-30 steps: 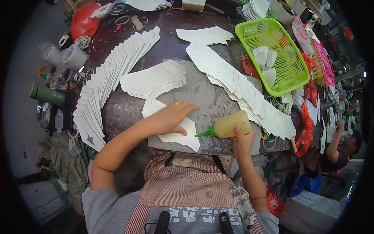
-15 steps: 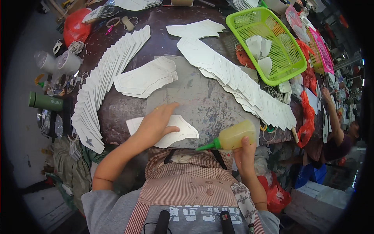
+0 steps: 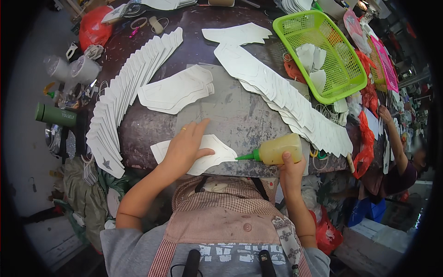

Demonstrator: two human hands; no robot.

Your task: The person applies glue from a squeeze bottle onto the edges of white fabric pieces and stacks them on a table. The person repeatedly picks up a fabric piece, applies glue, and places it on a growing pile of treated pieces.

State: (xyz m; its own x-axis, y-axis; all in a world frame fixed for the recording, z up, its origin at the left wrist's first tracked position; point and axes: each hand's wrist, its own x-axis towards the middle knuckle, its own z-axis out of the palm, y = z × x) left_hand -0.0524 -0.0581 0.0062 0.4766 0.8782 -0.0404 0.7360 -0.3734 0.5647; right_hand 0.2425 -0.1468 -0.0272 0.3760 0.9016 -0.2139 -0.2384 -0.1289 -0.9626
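My left hand [image 3: 187,147] lies over a white cut piece [image 3: 215,153] at the table's near edge, its fingers stretched out and pressing it down. In my right hand [image 3: 291,168] is a squeeze bottle [image 3: 278,149] of yellowish liquid with a green nozzle. The bottle lies almost level, and its tip [image 3: 238,159] meets the right end of the piece. Beyond my left hand rests a small stack of similar white pieces [image 3: 175,90]. A long fanned row of white pieces [image 3: 263,81] runs down the right side, and another fanned row [image 3: 131,87] curves along the left.
A green plastic basket [image 3: 344,94] holding a few white scraps stands at the back right. Red plastic bags [image 3: 364,143] hang beside the table there. To the left are a green bottle [image 3: 56,115] and white cups [image 3: 85,69]. Another person's arm [image 3: 394,138] reaches in at far right.
My right hand has moved the squeeze bottle slightly up and left, bringing its nozzle tip to the piece's right end. My left hand stays on the piece.
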